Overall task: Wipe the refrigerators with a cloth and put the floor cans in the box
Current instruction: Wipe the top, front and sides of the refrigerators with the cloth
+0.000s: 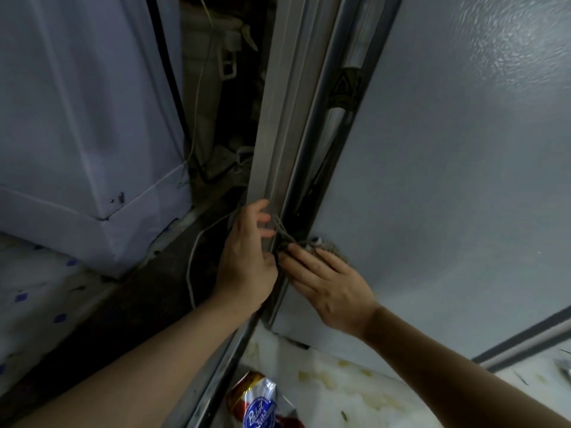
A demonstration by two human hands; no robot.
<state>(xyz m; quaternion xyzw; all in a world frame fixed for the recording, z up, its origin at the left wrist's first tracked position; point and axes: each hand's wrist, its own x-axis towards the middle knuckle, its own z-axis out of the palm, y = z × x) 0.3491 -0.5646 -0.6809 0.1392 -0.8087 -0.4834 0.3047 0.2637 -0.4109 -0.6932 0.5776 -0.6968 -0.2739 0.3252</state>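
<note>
Small brownish-grey cloth (321, 246) pressed flat against pale blue-grey refrigerator side panel (448, 180), right at its front corner, low down. Right hand (327, 284) spread open over cloth, fingers extended, palm holding it down. Left hand (247, 261) just beside corner, fingers loosely curled, pinching cloth's thin strands at metal edge strip (278, 168). Crushed red-white-blue can (261, 406) on floor below that corner.

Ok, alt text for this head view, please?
Both hands meet at the front corner edge of a pale refrigerator: the right hand presses a cloth flat against it, the left hand beside. A can lies on the floor below.
</note>
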